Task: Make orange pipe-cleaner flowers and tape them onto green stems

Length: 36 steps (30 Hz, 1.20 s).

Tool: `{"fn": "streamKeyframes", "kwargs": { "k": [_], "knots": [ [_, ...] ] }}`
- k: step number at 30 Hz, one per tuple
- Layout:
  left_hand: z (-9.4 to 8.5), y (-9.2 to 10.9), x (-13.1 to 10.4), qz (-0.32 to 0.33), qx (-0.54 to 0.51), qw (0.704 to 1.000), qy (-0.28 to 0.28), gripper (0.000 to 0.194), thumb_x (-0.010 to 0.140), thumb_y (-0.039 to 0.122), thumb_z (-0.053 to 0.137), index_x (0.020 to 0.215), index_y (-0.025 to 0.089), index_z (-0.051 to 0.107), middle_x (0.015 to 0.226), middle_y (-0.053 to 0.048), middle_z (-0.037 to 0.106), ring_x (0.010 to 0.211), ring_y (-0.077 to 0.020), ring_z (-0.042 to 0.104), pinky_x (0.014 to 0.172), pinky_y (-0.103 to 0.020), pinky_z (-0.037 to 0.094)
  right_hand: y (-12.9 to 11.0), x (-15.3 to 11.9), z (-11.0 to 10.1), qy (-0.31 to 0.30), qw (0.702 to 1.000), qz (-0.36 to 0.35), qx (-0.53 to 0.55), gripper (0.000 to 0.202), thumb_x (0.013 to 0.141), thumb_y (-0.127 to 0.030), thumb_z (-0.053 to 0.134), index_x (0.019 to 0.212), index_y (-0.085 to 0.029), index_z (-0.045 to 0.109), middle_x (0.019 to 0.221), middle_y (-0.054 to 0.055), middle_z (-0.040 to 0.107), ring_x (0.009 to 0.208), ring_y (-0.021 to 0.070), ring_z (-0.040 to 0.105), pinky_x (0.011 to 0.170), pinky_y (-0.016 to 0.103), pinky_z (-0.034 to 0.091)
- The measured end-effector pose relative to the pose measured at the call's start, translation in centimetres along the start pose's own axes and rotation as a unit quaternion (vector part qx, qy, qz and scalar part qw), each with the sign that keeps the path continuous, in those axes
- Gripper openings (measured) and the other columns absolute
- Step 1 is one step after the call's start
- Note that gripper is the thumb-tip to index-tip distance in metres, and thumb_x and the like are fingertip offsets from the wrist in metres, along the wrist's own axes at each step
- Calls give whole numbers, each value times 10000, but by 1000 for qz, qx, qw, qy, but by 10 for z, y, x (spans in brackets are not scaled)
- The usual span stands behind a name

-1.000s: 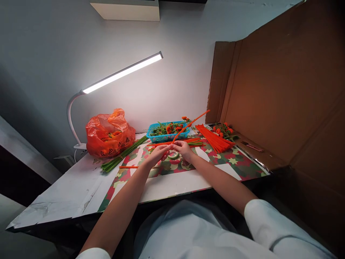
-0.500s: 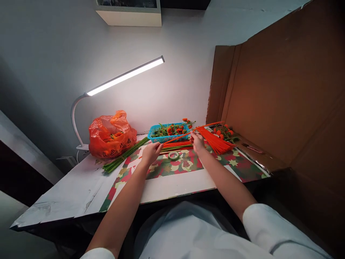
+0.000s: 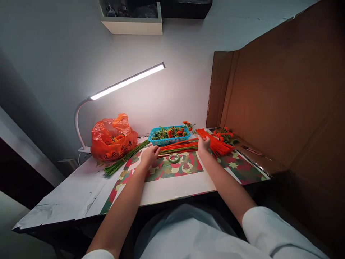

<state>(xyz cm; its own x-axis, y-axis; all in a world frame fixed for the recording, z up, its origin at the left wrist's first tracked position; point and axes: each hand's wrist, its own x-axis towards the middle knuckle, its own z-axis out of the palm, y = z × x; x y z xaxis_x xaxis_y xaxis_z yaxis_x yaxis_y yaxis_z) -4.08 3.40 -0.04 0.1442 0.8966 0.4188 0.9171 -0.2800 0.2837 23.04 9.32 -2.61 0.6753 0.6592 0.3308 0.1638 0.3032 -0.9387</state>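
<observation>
Thin orange stems that look like pipe cleaners point(image 3: 179, 146) lie in a row with some green ones between my hands. My left hand point(image 3: 150, 155) is closed at their left end, its thumb and fingers pinched together. At the right end my right hand point(image 3: 203, 143) is closed too, beside a fanned bundle of orange pipe cleaners point(image 3: 219, 145). The tips of both hands are partly hidden, but an orange pipe cleaner seems to run from one to the other, low over the row. A roll of green tape point(image 3: 174, 158) lies flat just in front.
A blue basket point(image 3: 168, 141) of orange flowers stands behind. To the left are a bundle of green stems point(image 3: 118, 163), a red plastic bag point(image 3: 113, 140) and a lit lamp point(image 3: 129, 81). More orange flowers point(image 3: 223, 135), a cutter point(image 3: 252, 150) and a cardboard wall point(image 3: 275, 90) are right.
The orange pipe cleaner stretched between both hands has come down onto the row. My right hand has shifted slightly right, and my left hand has dropped a little. The view has tilted up slightly.
</observation>
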Motion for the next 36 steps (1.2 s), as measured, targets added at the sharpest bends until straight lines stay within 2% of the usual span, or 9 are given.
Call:
{"fn": "streamKeyframes", "kwargs": {
  "k": [2, 4, 8, 12, 16, 21, 25, 30, 36],
  "knots": [
    [2, -1, 1, 14, -17, 1000, 18, 295, 890, 378, 377, 762, 210, 583, 771, -49, 632, 711, -198, 536, 580, -280, 278, -7, -10, -2, 71, 995, 6, -65, 634, 784, -391, 529, 1333, -107, 389, 1248, 229, 450, 1081, 310, 507, 808, 407, 452],
    [5, -2, 2, 26, -35, 999, 28, 270, 883, 364, 387, 791, 211, 589, 767, -44, 630, 708, -195, 534, 588, -280, 291, -18, -26, -4, 54, 982, -129, -127, 666, 803, -358, 530, 1390, -114, 333, 1379, 232, 340, 1247, 347, 377, 949, 468, 376],
    [13, -1, 2, 70, -95, 993, -11, 258, 867, 378, 409, 746, 210, 564, 685, -16, 589, 657, -178, 506, 585, -271, 315, -35, -63, -2, -276, 860, -378, -201, 519, 839, -288, 543, 1347, -230, 454, 1314, 129, 489, 1225, 296, 413, 998, 443, 317],
    [19, 1, 4, 89, -161, 982, -40, 298, 879, 399, 384, 745, 204, 565, 693, -12, 589, 666, -171, 522, 606, -269, 366, -33, -84, 5, -474, 766, -370, -227, 278, 895, -236, 488, 1131, -257, 634, 1019, 72, 665, 988, 223, 561, 911, 411, 326],
    [17, -5, 6, 44, -111, 991, 54, 329, 905, 330, 315, 823, 197, 605, 846, -61, 636, 825, -203, 571, 739, -308, 413, -27, -81, 6, -442, 828, -313, -148, 248, 917, -216, 432, 919, -217, 679, 925, 56, 694, 852, 185, 602, 789, 312, 373],
    [16, -14, 3, 48, 28, 998, -34, 99, 746, 299, 584, 755, 210, 627, 884, -68, 644, 872, -240, 584, 723, -316, 422, -26, -75, 4, -378, 885, -256, -92, 247, 896, -253, 420, 789, -189, 634, 742, 35, 646, 666, 159, 555, 604, 250, 350],
    [20, -16, 3, 49, 35, 996, -73, 112, 781, 297, 563, 741, 216, 629, 891, -69, 652, 862, -229, 592, 734, -313, 422, -25, -77, 5, -370, 888, -255, -95, 242, 877, -258, 419, 727, -188, 595, 693, 19, 607, 627, 145, 516, 582, 242, 323],
    [19, -11, 4, 14, -5, 1000, -25, 154, 868, 270, 418, 810, 202, 544, 856, -78, 622, 828, -222, 572, 718, -317, 405, -23, -77, 6, -371, 887, -255, -103, 242, 875, -261, 414, 712, -188, 576, 666, 11, 582, 618, 142, 506, 581, 241, 320],
    [15, 4, 3, -22, -266, 963, 46, 135, 848, 343, 382, 799, 222, 416, 666, 22, 452, 616, -153, 446, 617, -277, 346, -24, -76, 4, -393, 880, -244, -112, 222, 872, -261, 435, 751, -189, 607, 703, 21, 625, 650, 151, 543, 618, 243, 360]
  ]
}}
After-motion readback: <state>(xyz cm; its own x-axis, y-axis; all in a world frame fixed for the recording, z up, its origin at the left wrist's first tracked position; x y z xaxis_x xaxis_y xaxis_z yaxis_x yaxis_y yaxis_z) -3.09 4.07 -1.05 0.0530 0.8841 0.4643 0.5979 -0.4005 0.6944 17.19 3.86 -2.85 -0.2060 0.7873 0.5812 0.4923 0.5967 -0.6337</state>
